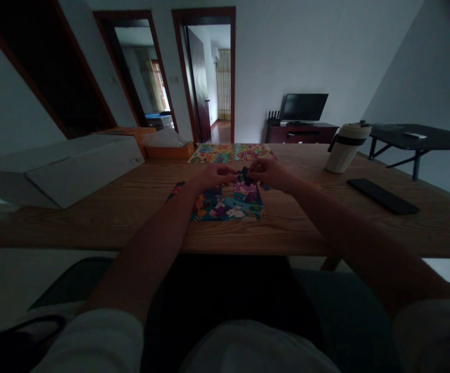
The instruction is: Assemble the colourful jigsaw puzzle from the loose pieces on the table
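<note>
Both my arms reach forward over a wooden table (92, 217). My left hand (215, 176) and my right hand (271, 172) meet above a colourful jigsaw puzzle board (228, 204), fingers pinched together on a small dark puzzle piece (243, 176) held between them. The piece hovers just above the board's far edge. Two more bright puzzle boards (232, 152) lie flat further back on the table.
A white box (81, 166) and an orange tissue box (168, 147) stand at the left. A pale tumbler (345, 147) and a black phone (382, 196) are at the right. Behind are open doorways, a television (303, 107) and a dark side table (419, 137).
</note>
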`<state>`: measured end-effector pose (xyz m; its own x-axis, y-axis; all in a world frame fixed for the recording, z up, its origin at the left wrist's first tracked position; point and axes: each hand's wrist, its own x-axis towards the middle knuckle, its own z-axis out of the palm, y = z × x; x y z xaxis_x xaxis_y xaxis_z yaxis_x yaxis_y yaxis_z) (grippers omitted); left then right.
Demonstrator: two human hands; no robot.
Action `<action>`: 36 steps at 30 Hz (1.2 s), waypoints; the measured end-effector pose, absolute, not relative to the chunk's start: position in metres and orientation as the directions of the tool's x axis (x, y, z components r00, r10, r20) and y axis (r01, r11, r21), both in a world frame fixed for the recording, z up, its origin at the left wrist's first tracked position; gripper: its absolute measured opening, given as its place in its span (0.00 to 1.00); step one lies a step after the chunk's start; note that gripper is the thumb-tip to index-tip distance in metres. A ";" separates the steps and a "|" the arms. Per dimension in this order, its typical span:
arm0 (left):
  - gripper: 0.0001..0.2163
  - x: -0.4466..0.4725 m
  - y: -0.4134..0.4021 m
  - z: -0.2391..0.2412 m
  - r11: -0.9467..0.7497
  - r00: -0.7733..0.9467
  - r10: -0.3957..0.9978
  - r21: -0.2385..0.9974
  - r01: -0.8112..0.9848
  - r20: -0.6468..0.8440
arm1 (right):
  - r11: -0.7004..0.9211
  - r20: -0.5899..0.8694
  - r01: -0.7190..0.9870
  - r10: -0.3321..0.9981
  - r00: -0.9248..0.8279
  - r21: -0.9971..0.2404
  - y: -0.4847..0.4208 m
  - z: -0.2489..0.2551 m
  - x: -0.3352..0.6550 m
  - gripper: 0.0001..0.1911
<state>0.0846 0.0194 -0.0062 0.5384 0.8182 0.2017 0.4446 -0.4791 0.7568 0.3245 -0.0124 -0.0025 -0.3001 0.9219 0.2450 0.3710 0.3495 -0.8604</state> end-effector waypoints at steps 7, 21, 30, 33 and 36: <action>0.15 0.075 0.021 -0.004 -0.441 0.506 0.846 0.752 0.489 0.167 | 0.306 0.220 0.238 0.918 -0.330 -0.922 -0.011 -0.031 0.302 0.05; 0.15 0.072 0.022 -0.003 -0.453 0.527 0.844 0.664 0.595 0.104 | 0.381 0.245 0.410 0.905 -0.347 -0.829 -0.014 -0.046 0.307 0.04; 0.11 0.076 0.023 -0.007 -0.448 0.529 0.833 0.758 0.473 0.163 | 0.438 0.386 0.393 0.899 -0.209 -0.808 -0.008 -0.041 0.308 0.02; 0.13 0.078 0.024 -0.009 -0.470 0.519 0.829 0.763 0.443 0.209 | 0.423 0.393 0.420 0.906 -0.159 -0.803 -0.005 -0.038 0.306 0.05; 0.13 0.079 0.025 -0.008 -0.504 0.490 0.829 0.740 0.446 0.270 | 0.432 0.412 0.394 0.901 -0.138 -0.812 -0.002 -0.039 0.305 0.08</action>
<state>0.0793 0.0251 -0.0084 0.4902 0.8288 0.2698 0.4456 -0.5044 0.7397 0.3048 -0.0019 -0.0388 -0.1382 0.9006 0.4122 0.3935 0.4318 -0.8116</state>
